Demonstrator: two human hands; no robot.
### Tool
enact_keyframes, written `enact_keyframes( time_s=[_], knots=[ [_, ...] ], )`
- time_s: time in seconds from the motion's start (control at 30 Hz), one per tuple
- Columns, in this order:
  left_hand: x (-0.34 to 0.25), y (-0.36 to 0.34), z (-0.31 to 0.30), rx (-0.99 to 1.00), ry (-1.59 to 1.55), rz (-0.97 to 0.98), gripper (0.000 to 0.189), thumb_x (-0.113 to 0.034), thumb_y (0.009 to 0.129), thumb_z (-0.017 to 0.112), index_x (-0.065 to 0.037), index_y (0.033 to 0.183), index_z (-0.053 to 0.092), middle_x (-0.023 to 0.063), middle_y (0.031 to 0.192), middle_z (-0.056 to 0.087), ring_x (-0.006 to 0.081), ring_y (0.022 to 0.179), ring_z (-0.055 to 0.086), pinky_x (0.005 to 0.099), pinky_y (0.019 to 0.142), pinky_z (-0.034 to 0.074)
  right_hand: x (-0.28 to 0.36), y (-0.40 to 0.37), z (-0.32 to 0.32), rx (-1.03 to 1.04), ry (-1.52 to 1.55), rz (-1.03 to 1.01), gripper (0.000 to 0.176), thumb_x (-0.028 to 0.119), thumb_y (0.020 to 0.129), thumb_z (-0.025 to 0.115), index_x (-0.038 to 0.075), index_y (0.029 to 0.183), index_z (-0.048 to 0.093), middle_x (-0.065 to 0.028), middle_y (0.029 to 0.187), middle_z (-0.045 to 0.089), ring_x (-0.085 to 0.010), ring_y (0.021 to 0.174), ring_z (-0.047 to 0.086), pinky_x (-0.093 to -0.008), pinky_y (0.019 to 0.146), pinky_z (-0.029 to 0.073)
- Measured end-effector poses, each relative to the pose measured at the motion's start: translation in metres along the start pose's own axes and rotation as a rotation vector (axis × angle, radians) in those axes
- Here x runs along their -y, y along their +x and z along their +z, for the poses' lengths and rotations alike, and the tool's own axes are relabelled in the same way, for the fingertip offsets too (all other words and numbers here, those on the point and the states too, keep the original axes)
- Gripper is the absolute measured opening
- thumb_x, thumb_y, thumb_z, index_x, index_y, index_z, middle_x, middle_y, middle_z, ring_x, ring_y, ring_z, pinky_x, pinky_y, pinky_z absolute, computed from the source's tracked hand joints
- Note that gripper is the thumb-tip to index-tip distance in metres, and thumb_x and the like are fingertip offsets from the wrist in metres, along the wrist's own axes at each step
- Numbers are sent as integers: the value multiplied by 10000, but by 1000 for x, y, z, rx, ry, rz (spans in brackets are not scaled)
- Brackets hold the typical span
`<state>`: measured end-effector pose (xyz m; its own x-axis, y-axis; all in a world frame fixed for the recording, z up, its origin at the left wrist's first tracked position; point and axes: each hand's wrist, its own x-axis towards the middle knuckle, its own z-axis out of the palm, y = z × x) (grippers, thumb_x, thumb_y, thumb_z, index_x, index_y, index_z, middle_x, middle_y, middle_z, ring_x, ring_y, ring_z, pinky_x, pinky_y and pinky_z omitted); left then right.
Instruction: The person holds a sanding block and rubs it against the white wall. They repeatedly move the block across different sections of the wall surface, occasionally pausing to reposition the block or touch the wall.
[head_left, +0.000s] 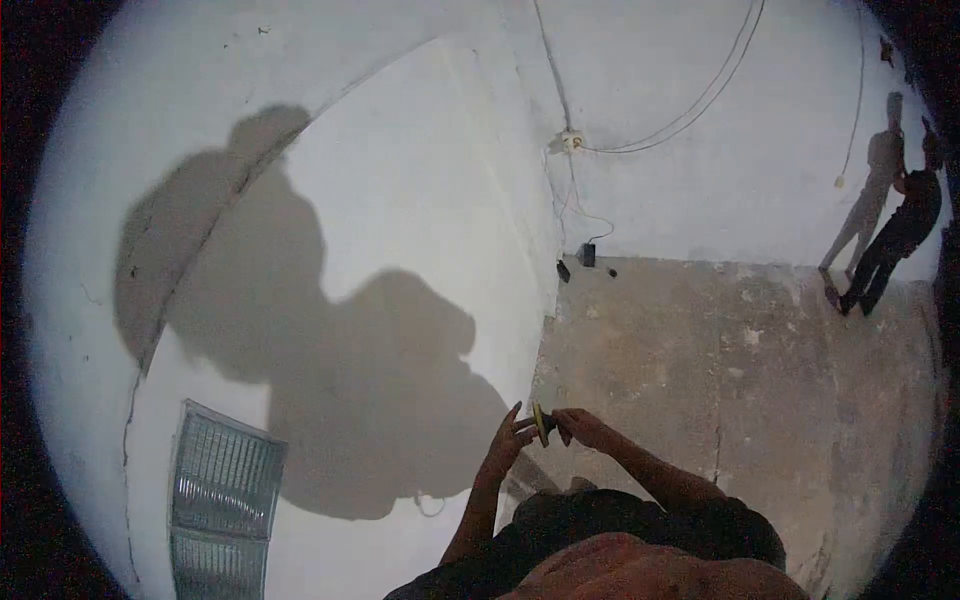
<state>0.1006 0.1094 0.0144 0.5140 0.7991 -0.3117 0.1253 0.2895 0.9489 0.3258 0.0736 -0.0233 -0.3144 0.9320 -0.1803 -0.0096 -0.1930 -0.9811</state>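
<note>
In front of my chest, my right hand (pixel 580 428) is closed on the dark back of a small, thin, disc-like pad with a yellowish edge (pixel 541 425). The pad is seen nearly edge-on, so its exact kind does not show. On its other side is my left hand (pixel 506 444), its fingers spread. One of those fingers points upward, and others reach to the face of the pad and seem to touch it.
A white wall (pixel 420 180) carries my large shadow. Low on the left is a slatted glass window (pixel 225 480). Cables run from a wall box (pixel 572 141) to a black adapter (pixel 588 255) by the worn floor (pixel 680 350). Another person (pixel 905 225) stands far right by the wall.
</note>
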Motion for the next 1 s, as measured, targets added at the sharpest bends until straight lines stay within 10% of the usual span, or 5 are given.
enact_keyframes(
  time_s=[0.3,0.4,0.57,0.7,1.0],
  knots=[
    [24,11,1,142,-116,-82,1015,-383,888,729,-58,1560,41,217,1357,549,288,1192,589,414,1014,457,-57,-28,-13,170,286,109,510,544,1013,436,60,910,560,-62,780,579,-178,651,560,-358,636,495],
    [38,41,0,124,-116,22,1013,-306,901,727,-65,1555,-8,230,1342,540,287,1171,603,401,1002,487,-57,-14,-17,-136,380,338,529,560,1004,439,42,1017,546,-70,849,611,-178,678,570,-348,702,505],
    [37,84,-19,-145,-30,117,951,-233,933,692,-60,1552,-8,270,1359,482,302,1105,634,383,907,545,-15,30,12,-491,228,-140,601,562,1007,414,111,1401,364,-136,1178,581,-253,936,592,-408,872,490],
    [8,115,-45,-223,-88,194,977,-284,912,718,-37,1549,20,263,1362,487,309,1178,590,392,926,534,73,69,19,-406,139,39,695,555,1023,359,162,1560,157,-190,1466,424,-334,1262,504,-438,996,442],
    [-33,127,-70,-296,176,414,1000,-314,876,756,-37,1553,74,222,1422,458,328,1250,543,466,975,496,40,150,5,-158,146,-269,664,530,1029,373,96,1527,305,-154,1483,418,-288,1315,469,-443,1062,422]
  ],
)
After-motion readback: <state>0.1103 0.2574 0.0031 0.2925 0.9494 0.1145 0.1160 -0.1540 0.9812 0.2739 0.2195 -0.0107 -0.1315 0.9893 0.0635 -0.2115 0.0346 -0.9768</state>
